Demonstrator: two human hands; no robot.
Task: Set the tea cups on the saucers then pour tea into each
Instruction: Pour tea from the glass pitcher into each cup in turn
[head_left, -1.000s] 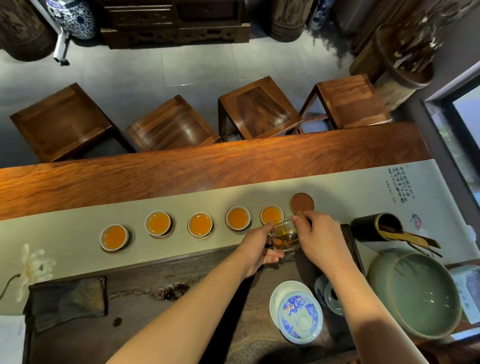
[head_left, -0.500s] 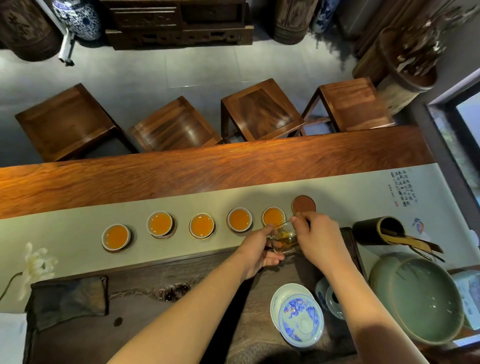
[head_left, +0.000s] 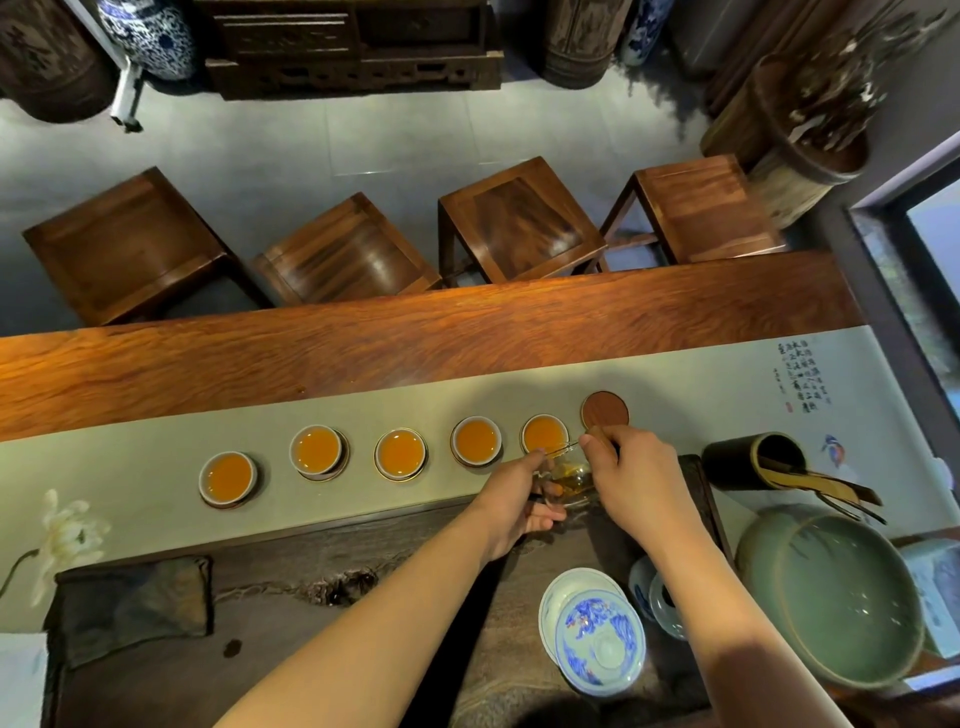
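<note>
Five cups filled on saucers; one saucer bare. Your left hand and right hand both grip the glass pitcher.

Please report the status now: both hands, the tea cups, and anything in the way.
Left hand and right hand both holding glass pitcher. Five tea cups full, on saucers. Brown coaster bare. Nothing blocking.

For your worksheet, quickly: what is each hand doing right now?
Left hand: closed on the glass pitcher.
Right hand: closed, also on the pitcher.
</note>
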